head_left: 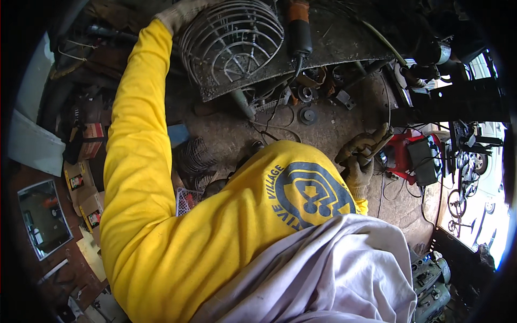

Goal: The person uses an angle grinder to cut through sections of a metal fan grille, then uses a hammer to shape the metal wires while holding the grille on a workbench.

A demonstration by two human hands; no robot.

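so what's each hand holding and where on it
The gloved left hand grips the round wire guard at its upper-left rim. The gloved right hand is closed round the handle of a rod-like tool.

I count one wire fan guard point(231, 40), one angle grinder point(298, 29), one red welder box point(412, 156), two gloved hands, left point(180, 13) and right point(358, 161).

Left hand point(180, 13) outstretched, right hand point(358, 161) seemingly clenched.
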